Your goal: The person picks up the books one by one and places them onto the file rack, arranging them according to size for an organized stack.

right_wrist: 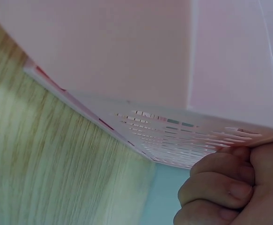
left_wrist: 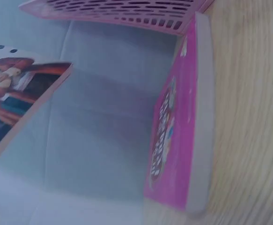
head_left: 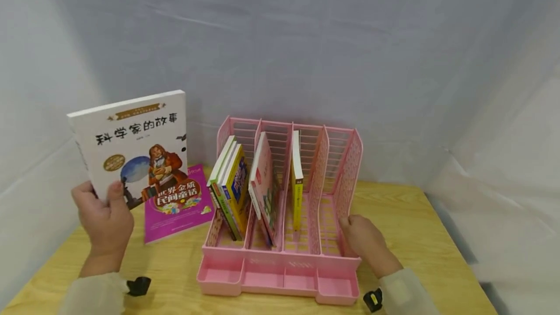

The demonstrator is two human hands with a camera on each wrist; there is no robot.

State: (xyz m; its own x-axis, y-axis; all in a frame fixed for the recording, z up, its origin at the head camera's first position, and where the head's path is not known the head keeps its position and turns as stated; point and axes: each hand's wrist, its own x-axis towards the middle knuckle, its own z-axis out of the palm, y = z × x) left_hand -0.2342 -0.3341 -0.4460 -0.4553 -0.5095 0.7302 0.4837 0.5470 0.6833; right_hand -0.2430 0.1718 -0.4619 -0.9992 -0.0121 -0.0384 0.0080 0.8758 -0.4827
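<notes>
My left hand (head_left: pixel 107 222) grips a white book (head_left: pixel 140 125) by its lower edge, thumb on the front cover. The book is raised at the left, its cover showing a figure in a red coat and a globe. Below and behind it, a purple book (head_left: pixel 175 222) lies flat on the table, partly covered in the head view. My right hand (head_left: pixel 365 239) holds the right side wall of a pink book rack (head_left: pixel 280 252), fingers curled at its edge; the right wrist view shows these fingers (right_wrist: pixel 216 187) bent against the slotted panel.
The rack's left compartment holds several slim books (head_left: pixel 229 188). A pinkish book (head_left: pixel 264 188) leans in the compartment beside it, and a yellow-spined book (head_left: pixel 297 193) stands farther right. Shallow trays (head_left: pixel 262 278) run along the rack's front. Pale cloth (head_left: pixel 280 38) hangs behind the wooden table (head_left: pixel 393 198).
</notes>
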